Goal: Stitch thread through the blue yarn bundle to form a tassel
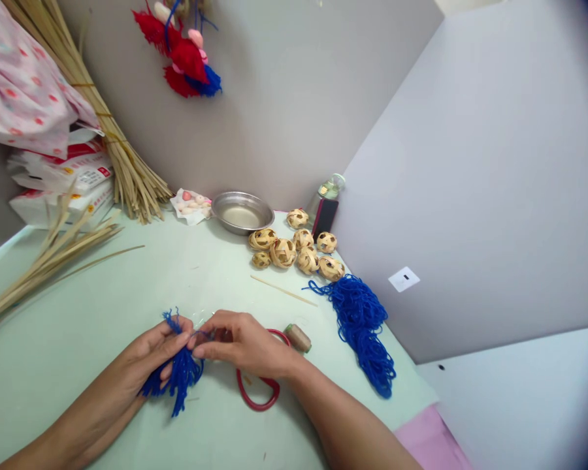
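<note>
Low on the pale green table, my left hand (159, 352) grips a blue yarn tassel (179, 378) near its top; loose strands fan out below and a short tuft sticks up above. Right beside it, my right hand (240, 343) is closed in a pinch on a thin blue yarn strand (202, 335) that runs to the tassel. Red-handled scissors (259, 406) lie partly under my right hand, their blades hidden. A spool of thread (298, 338) rests just beyond that wrist.
Several woven balls (283, 252) sit near a metal bowl (242, 213), a phone (325, 217) and a green bottle (331, 187). A blue yarn heap (362, 333) lies right. Dried strips (53, 254) and tissue packs (63, 202) occupy the left; tassels (189, 59) hang on the partition.
</note>
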Motion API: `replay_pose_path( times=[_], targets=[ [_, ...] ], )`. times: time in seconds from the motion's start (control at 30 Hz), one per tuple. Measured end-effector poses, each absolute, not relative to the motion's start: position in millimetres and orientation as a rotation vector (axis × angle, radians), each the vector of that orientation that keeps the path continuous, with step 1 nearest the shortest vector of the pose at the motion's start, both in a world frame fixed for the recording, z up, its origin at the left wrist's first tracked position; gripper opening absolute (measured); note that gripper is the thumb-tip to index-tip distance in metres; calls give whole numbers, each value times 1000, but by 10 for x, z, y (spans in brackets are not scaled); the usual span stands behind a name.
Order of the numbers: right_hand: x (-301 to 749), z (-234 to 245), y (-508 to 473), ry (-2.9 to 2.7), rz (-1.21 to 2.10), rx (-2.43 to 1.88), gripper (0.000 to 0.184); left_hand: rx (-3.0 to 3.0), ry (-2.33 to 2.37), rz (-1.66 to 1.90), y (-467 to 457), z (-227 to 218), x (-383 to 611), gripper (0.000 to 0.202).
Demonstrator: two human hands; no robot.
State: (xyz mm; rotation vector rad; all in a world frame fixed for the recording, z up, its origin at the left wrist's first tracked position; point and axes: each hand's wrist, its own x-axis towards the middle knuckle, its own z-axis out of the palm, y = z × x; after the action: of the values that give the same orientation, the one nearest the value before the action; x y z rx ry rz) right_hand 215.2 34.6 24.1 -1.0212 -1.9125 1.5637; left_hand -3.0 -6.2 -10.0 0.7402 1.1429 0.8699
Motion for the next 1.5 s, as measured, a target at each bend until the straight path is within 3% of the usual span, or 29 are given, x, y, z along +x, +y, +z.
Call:
replay_pose_path(
  times=[0.4,0.83,1.1,1.27,1.5],
  targets=[
    [2149,229,344,-1846,1647,-1035,42,708,1125,888,-59,-107,-42,43],
    [2184,390,357,-1804,1492,-1126,39,871,1211,879,-42,-38,25,61],
    [2094,339,333,-1326,1942,-993,39,997,1133,753,-68,-254,28,43],
    [2098,358,331,-1433,1676,-1110,29,754,1223,882,-85,-180,-35,42],
    [2070,211,318,-1460,2037,-1026,53,686,1151,965,-27,-152,-44,43]
  ],
)
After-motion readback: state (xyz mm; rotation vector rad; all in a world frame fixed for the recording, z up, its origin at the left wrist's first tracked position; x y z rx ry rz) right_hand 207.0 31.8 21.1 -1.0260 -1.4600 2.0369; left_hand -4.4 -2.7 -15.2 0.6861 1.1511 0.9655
